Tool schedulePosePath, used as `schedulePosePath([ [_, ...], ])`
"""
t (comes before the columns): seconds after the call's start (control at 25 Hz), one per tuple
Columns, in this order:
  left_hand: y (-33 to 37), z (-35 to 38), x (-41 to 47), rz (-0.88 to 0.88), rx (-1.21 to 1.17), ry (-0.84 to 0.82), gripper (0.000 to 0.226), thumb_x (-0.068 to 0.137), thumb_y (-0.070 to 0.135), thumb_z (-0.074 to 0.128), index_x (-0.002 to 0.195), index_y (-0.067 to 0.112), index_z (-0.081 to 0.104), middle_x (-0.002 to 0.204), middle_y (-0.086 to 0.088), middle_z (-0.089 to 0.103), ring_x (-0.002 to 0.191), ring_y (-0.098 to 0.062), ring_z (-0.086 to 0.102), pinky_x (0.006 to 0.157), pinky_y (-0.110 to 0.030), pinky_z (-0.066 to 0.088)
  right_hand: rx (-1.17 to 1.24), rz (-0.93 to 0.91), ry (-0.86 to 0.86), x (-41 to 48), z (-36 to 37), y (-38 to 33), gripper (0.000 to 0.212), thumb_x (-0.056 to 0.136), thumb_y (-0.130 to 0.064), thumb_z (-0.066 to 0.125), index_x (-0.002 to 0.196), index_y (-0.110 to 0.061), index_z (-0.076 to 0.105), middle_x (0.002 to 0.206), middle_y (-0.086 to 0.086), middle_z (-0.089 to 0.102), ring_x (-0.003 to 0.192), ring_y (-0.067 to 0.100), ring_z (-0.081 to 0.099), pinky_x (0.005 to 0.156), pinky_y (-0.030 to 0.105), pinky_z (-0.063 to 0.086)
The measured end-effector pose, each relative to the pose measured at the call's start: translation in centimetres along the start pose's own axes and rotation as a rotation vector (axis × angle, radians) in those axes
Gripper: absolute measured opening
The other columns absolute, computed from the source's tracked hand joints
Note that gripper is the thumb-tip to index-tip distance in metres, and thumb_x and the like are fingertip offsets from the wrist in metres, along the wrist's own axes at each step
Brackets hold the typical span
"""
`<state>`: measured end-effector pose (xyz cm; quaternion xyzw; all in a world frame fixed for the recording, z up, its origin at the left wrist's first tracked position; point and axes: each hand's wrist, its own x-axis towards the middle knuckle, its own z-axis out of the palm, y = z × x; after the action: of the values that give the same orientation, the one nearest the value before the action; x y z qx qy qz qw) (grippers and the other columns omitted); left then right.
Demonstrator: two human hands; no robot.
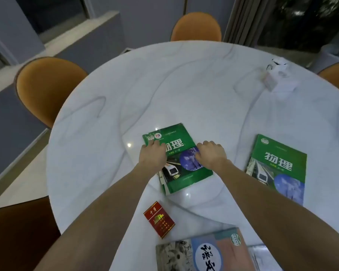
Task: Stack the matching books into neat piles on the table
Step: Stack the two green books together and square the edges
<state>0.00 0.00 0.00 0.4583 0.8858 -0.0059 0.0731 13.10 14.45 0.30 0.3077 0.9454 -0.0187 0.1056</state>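
Hands (both flat) — on green book (177, 157).

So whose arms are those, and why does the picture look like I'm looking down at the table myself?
The camera sits on a person's head, so you see their own two bare arms reaching out. The left hand and right hand press flat on a green physics textbook lying on a round white marble table. Nothing is lifted. A matching green textbook lies to the right. Nearer are a red cigarette pack and a blue-and-pink book. Orange chairs stand around.
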Motion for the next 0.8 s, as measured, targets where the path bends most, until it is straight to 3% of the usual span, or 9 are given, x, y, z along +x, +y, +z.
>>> schedulePosePath([
  [0.2,-0.6,3.0,0.4,-0.137,-0.139,-0.035,0.028,0.090,0.015,0.044,0.116,0.006,0.049,0.117,-0.015,0.054,0.110,-0.032,0.049,0.087,-0.043,0.044,0.128,0.091,-0.056,1.7,2.3,0.2,0.039,0.097,-0.034,0.040,0.120,-0.005,0.053,0.118,0.016,0.058,0.109,0.032,0.055,0.086,0.041,0.047],
  [0.48,1.1,4.4,1.0,-0.458,-0.563,0.036,0.037,0.090,0.011,0.049,0.125,0.002,0.040,0.125,-0.020,0.045,0.112,-0.035,0.044,0.088,-0.042,0.045,0.535,0.335,-0.127,4.1,4.1,-0.2,0.041,0.088,-0.032,0.061,0.109,0.004,0.060,0.115,0.024,0.058,0.106,0.037,0.057,0.083,0.039,0.048],
  [0.6,1.3,4.3,2.0,-0.663,-0.729,0.059,0.044,0.089,0.013,0.054,0.128,0.001,0.039,0.125,-0.022,0.045,0.115,-0.037,0.043,0.090,-0.043,0.042,0.597,0.392,-0.143,5.0,4.6,0.2,0.027,0.083,-0.028,0.069,0.084,-0.004,0.056,0.093,0.018,0.060,0.086,0.029,0.055,0.063,0.032,0.043],
  [0.68,0.9,4.5,2.7,-0.798,-0.860,0.058,0.043,0.087,0.015,0.057,0.125,0.001,0.043,0.125,-0.022,0.048,0.116,-0.037,0.045,0.091,-0.044,0.044,0.618,0.434,-0.156,5.3,4.8,0.3,0.041,0.080,-0.028,0.073,0.063,-0.010,0.041,0.068,0.007,0.048,0.076,0.024,0.049,0.049,0.025,0.033],
  [0.8,0.0,5.0,3.4,-0.914,-0.994,0.040,0.036,0.084,0.017,0.062,0.113,-0.003,0.055,0.116,-0.023,0.059,0.108,-0.037,0.056,0.090,-0.047,0.052,0.640,0.470,-0.177,5.6,4.7,0.4,0.054,0.076,-0.028,0.077,0.055,-0.015,0.030,0.058,0.002,0.034,0.060,0.021,0.043,0.041,0.025,0.023],
])
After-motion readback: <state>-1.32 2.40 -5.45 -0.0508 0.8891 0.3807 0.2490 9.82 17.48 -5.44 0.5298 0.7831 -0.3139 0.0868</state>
